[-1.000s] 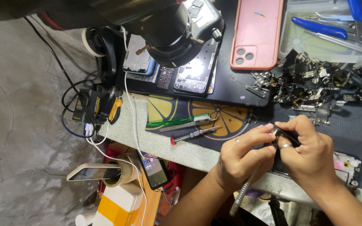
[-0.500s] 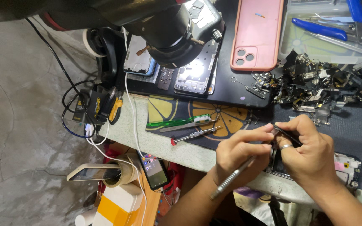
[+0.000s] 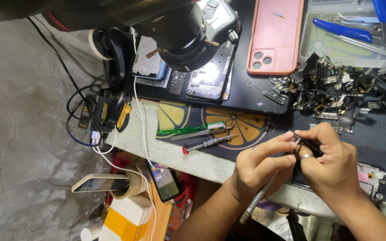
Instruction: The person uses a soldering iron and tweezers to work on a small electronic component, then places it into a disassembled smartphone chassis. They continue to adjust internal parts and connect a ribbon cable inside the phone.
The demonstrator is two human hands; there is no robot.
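Observation:
Both of my hands meet near the front edge of the workbench, over a dark patterned mat (image 3: 228, 125). My left hand (image 3: 260, 172) grips a slim grey metal tool (image 3: 258, 201) whose handle slants down and left past my wrist. My right hand (image 3: 331, 163), with a ring on one finger, pinches a small dark part (image 3: 307, 143) between its fingertips, right against my left fingertips. An opened phone body (image 3: 371, 176) lies on the mat just under and to the right of my right hand.
A microscope head (image 3: 188, 31) hangs over phone frames (image 3: 211, 78) at the back. A pink phone case (image 3: 275, 38), a heap of small dark parts (image 3: 349, 89), blue-handled pliers (image 3: 342, 29), a green toothbrush (image 3: 188, 129) and a small screwdriver (image 3: 206, 143) lie around. Cables and a phone (image 3: 166, 183) hang left.
The grey tool's handle has swung in my left hand, first tilting out to the left, then dropping back to a steeper slant. My hands stay pressed together on the small part.

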